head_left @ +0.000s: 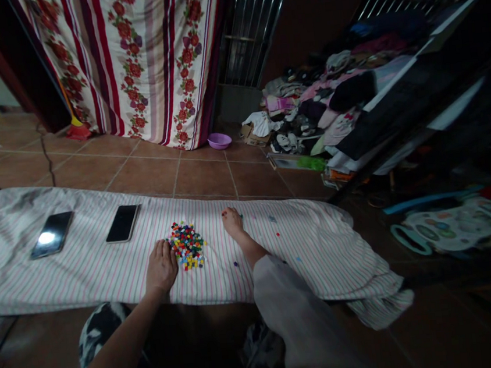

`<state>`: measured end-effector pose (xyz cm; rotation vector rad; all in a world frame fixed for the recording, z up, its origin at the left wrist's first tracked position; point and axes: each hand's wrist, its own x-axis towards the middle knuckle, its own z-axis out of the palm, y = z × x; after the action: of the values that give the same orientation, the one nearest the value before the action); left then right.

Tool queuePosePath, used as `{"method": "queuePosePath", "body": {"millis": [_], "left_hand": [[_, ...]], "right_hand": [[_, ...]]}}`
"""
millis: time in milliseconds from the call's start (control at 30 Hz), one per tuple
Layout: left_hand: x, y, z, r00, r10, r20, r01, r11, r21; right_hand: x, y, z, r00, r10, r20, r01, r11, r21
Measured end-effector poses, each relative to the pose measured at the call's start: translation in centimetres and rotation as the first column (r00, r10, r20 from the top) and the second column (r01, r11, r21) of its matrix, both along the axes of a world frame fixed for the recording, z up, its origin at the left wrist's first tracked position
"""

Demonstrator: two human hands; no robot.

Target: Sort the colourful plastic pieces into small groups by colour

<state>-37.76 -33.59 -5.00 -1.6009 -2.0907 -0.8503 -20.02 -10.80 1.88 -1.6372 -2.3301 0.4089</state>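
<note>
Left hand (162, 267) lies flat, fingers extended, at the left edge of the pile of coloured blocks (186, 246) on the striped cloth (220, 277); best kept low, like a fence. Right hand (232, 223) curls right of the pile, can't tell whether its grip holds anything; light fingertips suit pieces this small.

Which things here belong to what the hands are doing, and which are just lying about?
Part of the job, it seems:
pile of small coloured pieces, beside the left hand
loose pieces near right hand
striped cloth beneath

Just lying about:
left phone
right phone
purple basin
clothes heap
</note>
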Motion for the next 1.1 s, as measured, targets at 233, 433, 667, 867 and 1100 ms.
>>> {"method": "queuePosePath", "body": {"millis": [233, 433, 667, 867, 1100], "left_hand": [[0.0, 0.0, -0.3, 1.0, 0.004, 0.003, -0.004, 0.998, -0.063], [0.1, -0.1, 0.0, 0.999, 0.007, 0.032, -0.004, 0.997, -0.073], [0.1, -0.2, 0.2, 0.999, 0.005, 0.043, -0.001, 0.996, -0.087], [0.1, -0.1, 0.2, 0.999, 0.003, 0.032, 0.0, 0.996, -0.089], [0.3, -0.2, 0.6, 1.0, -0.013, 0.014, 0.015, 0.994, -0.111]], "right_hand": [[-0.1, 1.0, -0.9, 0.999, 0.03, 0.037, -0.03, 0.999, -0.012], [-0.1, 1.2, -1.3, 0.995, 0.094, 0.035, -0.095, 0.995, 0.007], [0.0, 1.2, -1.7, 0.992, 0.116, 0.05, -0.117, 0.993, 0.021], [0.2, 1.1, -1.6, 0.986, 0.151, 0.067, -0.153, 0.988, 0.018], [-0.2, 0.5, -1.5, 0.979, 0.187, 0.084, -0.19, 0.981, 0.031]]}}
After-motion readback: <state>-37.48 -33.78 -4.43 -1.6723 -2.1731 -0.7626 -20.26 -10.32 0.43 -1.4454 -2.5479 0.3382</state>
